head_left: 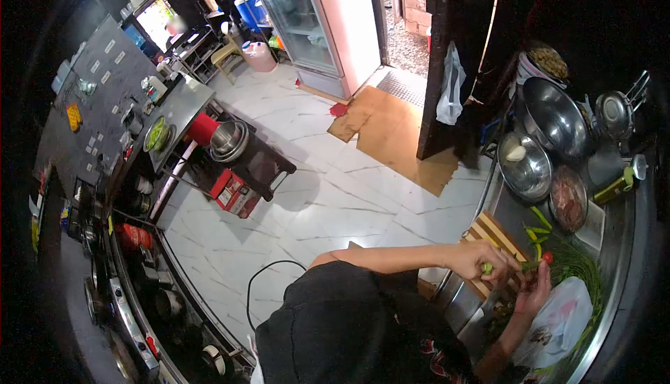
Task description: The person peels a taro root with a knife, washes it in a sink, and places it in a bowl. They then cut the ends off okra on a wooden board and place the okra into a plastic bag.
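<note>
My left hand (480,261), with its arm reaching across from the left, is closed around a slim green vegetable (487,268) over the striped wooden cutting board (481,234). My right hand (533,293) is lower, its fingers curved up close to my left fingertips. What sits in my right fingers is too small to make out. A small red tomato (548,257) shows just beyond the hands. Several green chilies (536,230) lie past the board. Leafy green stalks (583,272) spread to the right, partly under a white plastic bag (558,325) beside my right wrist.
Behind the chilies stand a metal bowl (534,185) with a pale piece inside, a larger bowl (555,115) and a bowl of raw meat (569,199). A bottle (614,188) lies tilted nearby. Across the tiled floor are a red box (234,194) and a glass-door fridge (296,14).
</note>
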{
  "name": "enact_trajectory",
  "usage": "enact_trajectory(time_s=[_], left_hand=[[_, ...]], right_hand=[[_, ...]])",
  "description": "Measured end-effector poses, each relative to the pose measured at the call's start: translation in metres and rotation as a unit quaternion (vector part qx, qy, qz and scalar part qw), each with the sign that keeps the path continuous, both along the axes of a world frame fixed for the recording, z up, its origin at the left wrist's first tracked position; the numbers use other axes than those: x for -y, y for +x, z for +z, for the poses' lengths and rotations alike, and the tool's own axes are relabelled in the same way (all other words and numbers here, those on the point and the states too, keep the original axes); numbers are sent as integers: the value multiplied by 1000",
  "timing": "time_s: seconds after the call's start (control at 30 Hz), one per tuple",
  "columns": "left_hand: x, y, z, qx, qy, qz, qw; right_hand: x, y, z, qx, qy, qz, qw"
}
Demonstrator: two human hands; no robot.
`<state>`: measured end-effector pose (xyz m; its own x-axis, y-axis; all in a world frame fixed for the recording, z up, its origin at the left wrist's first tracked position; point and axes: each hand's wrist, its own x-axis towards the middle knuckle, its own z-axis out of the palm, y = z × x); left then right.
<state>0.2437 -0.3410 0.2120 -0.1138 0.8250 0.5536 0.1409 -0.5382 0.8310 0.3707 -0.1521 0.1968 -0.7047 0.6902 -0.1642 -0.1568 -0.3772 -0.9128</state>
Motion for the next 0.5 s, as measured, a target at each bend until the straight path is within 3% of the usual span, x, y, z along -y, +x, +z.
enact_trajectory(time_s=[0.1,0.2,0.23,0.3,0.47,0.5], left_hand=[[-2,-9,-6,-3,13,22,1000],[-4,-10,-4,315,1,45,948],[-4,-11,-3,315,0,47,948],[-6,-13,-5,531,-25,48,846],[-3,-27,-8,506,6,68,860],[0,-34,-9,379,-5,135,916]], right_hand=[[-4,3,3,-2,29,53,998],[3,3,2,-9,14,42,999],[7,3,4,-9,13,44,999],[18,0,11,1,27,15,1000],[22,-4,6,33,83,53,995],[20,-1,4,56,95,72,991]])
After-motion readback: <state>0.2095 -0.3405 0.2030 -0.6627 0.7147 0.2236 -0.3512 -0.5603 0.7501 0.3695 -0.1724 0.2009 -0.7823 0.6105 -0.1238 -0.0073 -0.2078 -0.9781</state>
